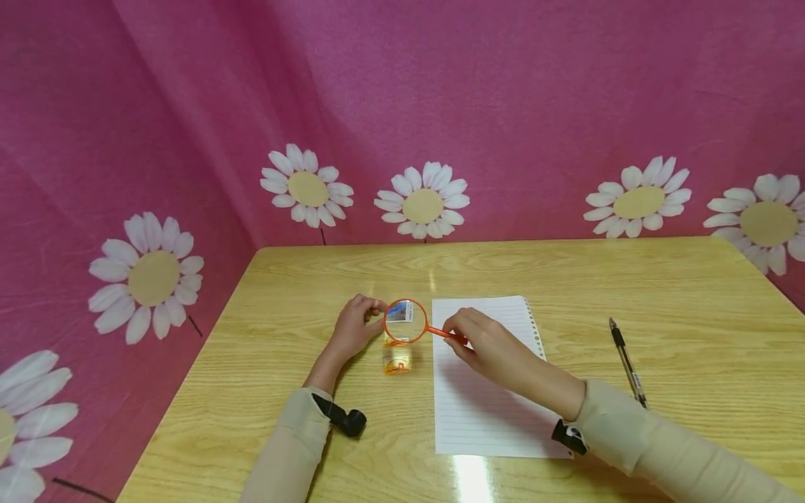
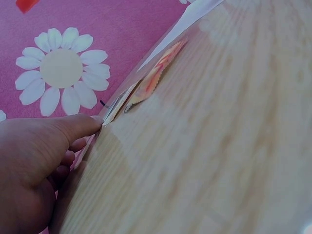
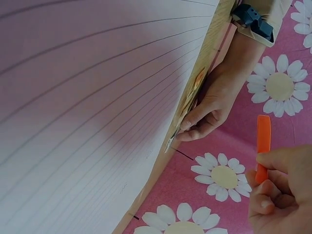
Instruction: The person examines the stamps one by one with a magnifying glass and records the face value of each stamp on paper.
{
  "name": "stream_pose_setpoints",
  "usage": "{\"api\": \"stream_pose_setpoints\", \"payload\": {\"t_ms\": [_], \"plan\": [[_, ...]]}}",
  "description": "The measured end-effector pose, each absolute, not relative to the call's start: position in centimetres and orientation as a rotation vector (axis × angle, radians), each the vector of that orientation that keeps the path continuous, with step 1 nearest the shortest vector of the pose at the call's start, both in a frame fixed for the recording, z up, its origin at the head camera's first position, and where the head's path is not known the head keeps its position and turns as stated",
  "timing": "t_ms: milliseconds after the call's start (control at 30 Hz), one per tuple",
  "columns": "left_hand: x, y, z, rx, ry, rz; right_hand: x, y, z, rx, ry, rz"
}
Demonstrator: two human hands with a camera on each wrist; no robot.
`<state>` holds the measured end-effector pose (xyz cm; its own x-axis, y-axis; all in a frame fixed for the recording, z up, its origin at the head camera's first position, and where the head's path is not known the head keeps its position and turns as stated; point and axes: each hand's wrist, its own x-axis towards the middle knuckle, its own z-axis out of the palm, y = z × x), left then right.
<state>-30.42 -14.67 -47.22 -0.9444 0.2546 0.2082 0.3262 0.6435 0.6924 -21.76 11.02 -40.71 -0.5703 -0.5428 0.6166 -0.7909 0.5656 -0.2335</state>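
Note:
My right hand holds a small orange-red magnifying glass by its handle, the lens hovering left of the paper. Through the lens shows a blue and white postage stamp. At the stamp's left edge, my left hand pinches it between thumb and finger; the thumb tip is on its edge in the left wrist view. Nearer me lies a yellow-orange stamp with a toothed edge, also seen in the left wrist view. Another yellow-orange piece shows partly under the lens rim.
A lined sheet of paper with punched holes lies beneath my right hand. Farther right rests a black pen. The wooden table meets a pink curtain with daisies at its back and left sides.

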Motion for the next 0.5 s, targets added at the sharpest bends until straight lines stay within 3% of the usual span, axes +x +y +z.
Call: {"api": "stream_pose_setpoints", "payload": {"t_ms": [500], "plan": [[-30.38, -14.74, -47.18, -0.487, -2.778, -1.199, -21.57, 11.14, -40.64, 1.075, -2.302, 0.682]]}}
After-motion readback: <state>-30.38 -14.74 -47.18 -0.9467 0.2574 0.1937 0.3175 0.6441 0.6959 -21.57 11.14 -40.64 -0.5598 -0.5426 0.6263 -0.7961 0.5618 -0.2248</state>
